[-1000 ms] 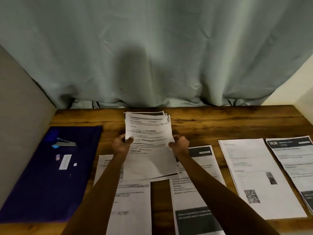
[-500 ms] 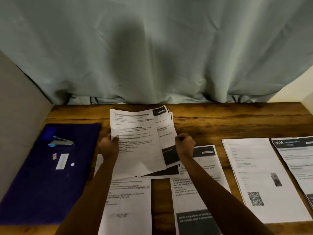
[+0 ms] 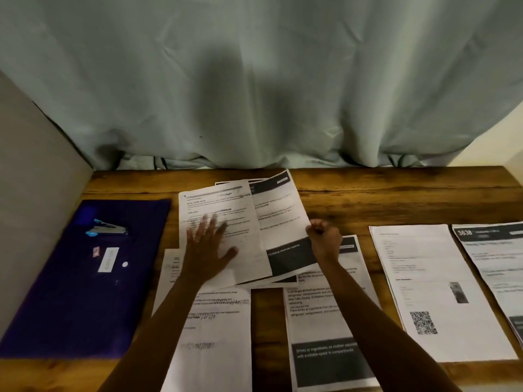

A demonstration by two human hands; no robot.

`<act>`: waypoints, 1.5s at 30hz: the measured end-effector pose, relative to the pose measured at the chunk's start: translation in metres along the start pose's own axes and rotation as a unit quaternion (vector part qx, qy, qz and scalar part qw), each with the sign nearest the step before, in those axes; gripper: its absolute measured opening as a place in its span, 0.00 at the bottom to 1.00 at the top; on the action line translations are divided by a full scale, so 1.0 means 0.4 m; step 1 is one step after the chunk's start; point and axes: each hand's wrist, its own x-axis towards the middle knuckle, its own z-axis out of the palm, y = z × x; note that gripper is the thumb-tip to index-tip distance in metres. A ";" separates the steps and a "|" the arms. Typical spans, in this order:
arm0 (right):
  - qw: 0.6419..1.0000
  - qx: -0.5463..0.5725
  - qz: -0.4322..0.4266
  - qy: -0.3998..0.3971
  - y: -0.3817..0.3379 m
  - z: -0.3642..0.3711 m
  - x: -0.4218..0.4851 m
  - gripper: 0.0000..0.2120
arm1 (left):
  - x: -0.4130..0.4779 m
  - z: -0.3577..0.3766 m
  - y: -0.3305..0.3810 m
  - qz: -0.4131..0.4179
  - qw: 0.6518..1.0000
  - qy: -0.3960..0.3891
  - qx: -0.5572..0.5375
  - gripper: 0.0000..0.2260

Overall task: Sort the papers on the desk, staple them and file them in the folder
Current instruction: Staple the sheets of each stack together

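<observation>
Several sheets are buried under the fanned stack (image 3: pixel 271 210) mid-desk, so no count can be given, and most print is too blurred to be read tbh. The rightmost sheet (image 3: pixel 492 264) is cut off by the frame edge; the near-left sheet (image 3: pixel 220 349) and near-right sheet (image 3: pixel 325 321) are partly covered by forearms. The top page (image 3: pixel 246 250) is pressed flat by the left hand (image 3: pixel 209 247), fingers spread, while the dark-banded page (image 3: pixel 291 256) beneath is gripped at its edge by the curled right hand (image 3: pixel 324 236). The purple folder (image 3: pixel 70 292) is laid at the left of the desk (image 3: pixel 382 199), a blue stapler (image 3: pixel 107 228) set on it.
</observation>
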 end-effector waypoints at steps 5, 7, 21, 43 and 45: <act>0.997 0.059 0.001 0.059 -0.019 -0.099 0.039 0.10 | -0.033 0.047 -0.001 -0.039 0.993 -0.107 0.022 0.48; 0.994 0.079 0.014 0.075 -0.021 -0.151 0.069 0.09 | -0.033 0.053 -0.001 -0.043 0.993 -0.109 0.031 0.46; 0.996 0.080 0.049 0.006 -0.033 -0.053 -0.008 0.10 | -0.081 -0.004 0.012 -0.156 0.909 0.187 -0.338 0.31; 0.957 -0.257 -0.108 -0.078 0.009 0.145 -0.102 0.20 | -0.142 0.136 0.009 -0.012 1.000 -0.016 0.019 0.32; 0.963 -0.252 -0.061 -0.073 0.020 0.129 -0.093 0.21 | -0.143 0.139 0.011 -0.010 1.000 -0.017 0.015 0.32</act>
